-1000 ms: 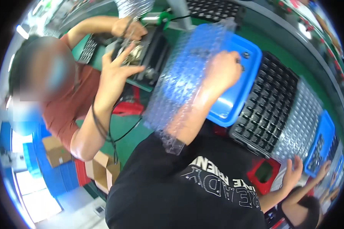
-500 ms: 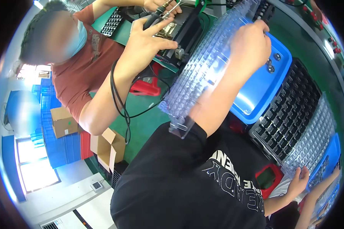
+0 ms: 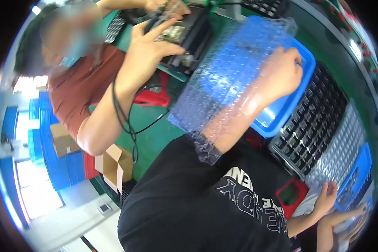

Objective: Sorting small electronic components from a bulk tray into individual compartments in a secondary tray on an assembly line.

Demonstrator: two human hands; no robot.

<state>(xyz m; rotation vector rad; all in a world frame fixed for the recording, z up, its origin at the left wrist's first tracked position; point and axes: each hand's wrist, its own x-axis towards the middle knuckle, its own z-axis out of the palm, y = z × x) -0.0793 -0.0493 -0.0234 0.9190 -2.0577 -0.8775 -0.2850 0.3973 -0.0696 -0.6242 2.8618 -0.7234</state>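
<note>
Checker: Entry one, the grip?

Clerk: Left hand (image 3: 283, 74), bare, curled knuckles-up above a blue plastic tray with rounded corners (image 3: 308, 72). Fingertips hidden; whether they hold anything, one cannot tell. Right hand (image 3: 324, 199), bare, fingers parted, nothing seen in its grasp; it lies well apart from the left.

Checker: The sheet, and its bearing?

Clerk: Clear dimpled plastic sheet (image 3: 231, 73), long. Lies mainly to the picture's left of the left hand, across the tray, overlapping the left forearm. Long axis lower left to upper right, roughly in line with that forearm. Left hand much the nearer.

Checker: Counts, working outward?

Clerk: Black gridded plastic tray (image 3: 311, 126), one beside the blue one. Second clear dimpled sheet (image 3: 344, 136), one, just above the right hand. Second blue tray (image 3: 368, 155), one, at far right; more may sit there, but the rim is blurred. Brown cardboard boxes (image 3: 126, 166), two. Co-worker in a maroon shirt (image 3: 67, 90), one, both hands at a dark-handled tool (image 3: 155, 20).
</note>
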